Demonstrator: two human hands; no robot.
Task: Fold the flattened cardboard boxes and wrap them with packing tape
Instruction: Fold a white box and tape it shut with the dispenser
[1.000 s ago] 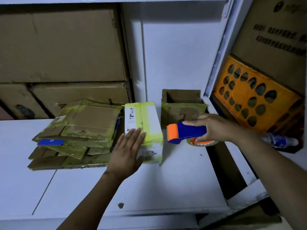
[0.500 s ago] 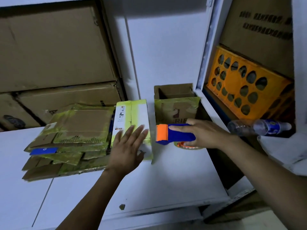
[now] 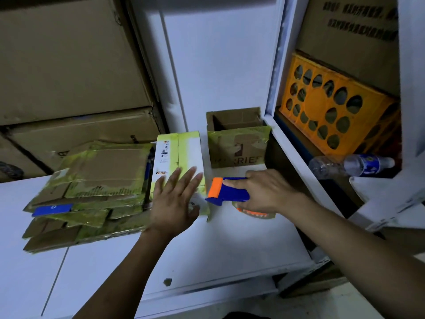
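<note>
A stack of flattened brown cardboard boxes, taped yellow-green, lies on the white table just left of the white, yellow-green-taped cardboard box. The left hand stays flat on that box, fingers spread, gripping nothing. Just right of the box, the right hand still grips a blue-and-orange tape dispenser. Behind-right stands an open brown carton, contents unseen.

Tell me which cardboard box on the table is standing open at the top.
The brown taped box behind the right hand; its inside shows. The white box under the left hand is closed, the stack flattened.
</note>
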